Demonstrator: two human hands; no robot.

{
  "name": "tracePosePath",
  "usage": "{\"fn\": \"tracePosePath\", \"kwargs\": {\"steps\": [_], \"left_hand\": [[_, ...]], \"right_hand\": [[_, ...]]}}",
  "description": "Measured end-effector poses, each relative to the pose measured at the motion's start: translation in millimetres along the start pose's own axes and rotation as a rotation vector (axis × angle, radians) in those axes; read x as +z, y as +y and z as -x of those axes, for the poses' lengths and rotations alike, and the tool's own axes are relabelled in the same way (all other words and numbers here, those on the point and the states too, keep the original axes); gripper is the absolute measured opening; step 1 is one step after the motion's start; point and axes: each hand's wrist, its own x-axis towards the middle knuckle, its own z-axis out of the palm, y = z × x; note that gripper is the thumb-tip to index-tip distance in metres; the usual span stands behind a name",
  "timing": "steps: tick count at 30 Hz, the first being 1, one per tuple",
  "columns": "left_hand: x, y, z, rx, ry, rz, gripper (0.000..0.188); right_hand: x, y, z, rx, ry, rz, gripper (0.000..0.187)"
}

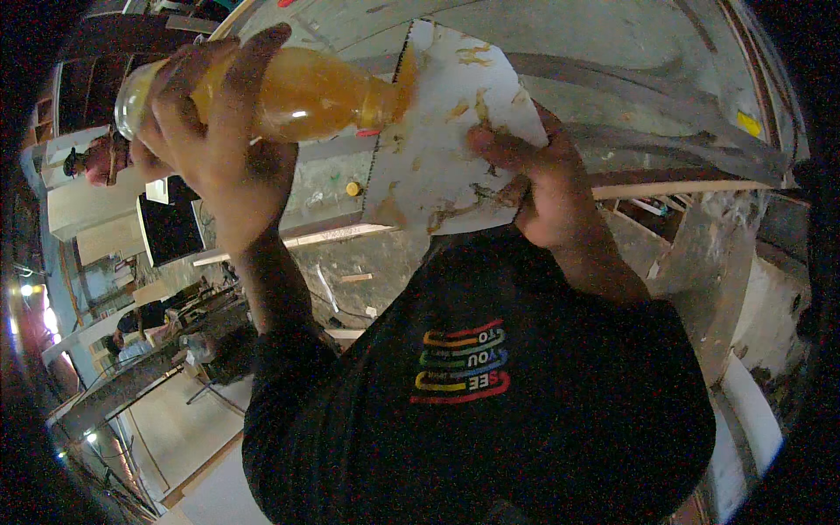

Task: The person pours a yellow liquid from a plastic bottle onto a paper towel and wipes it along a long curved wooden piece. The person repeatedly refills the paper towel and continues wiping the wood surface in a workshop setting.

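Note:
My left hand (219, 131) is wrapped round a clear bottle (315, 92) of orange-yellow liquid, probably glue. The bottle lies nearly on its side, its mouth pointing right at the toothed edge of a white notched spreader (437, 96). Some orange liquid shows on the spreader just by the mouth. Pinched by its right side, the spreader is in my right hand (542, 175), thumb on top and the other fingers mostly hidden beneath. Yellowish-brown smears mark its face.
A grey-streaked worktable (612, 105) spreads under both hands. On it lie a small yellow cap (353, 188) near the front edge and a yellow object (748, 122) at the far right. Other people (96, 162) are off to the left, beside a dark panel (171, 223).

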Motion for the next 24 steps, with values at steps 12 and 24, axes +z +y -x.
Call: {"fn": "tracePosePath", "kwargs": {"steps": [12,24], "left_hand": [[-2,19,41,-0.374,-0.026,0.005,0.055],[-3,46,70,-0.648,-0.083,0.036,0.053]], "right_hand": [[2,-3,-1,0.021,-0.005,0.023,0.033],[0,4,-2,0.011,0.045,0.061,0.034]]}}
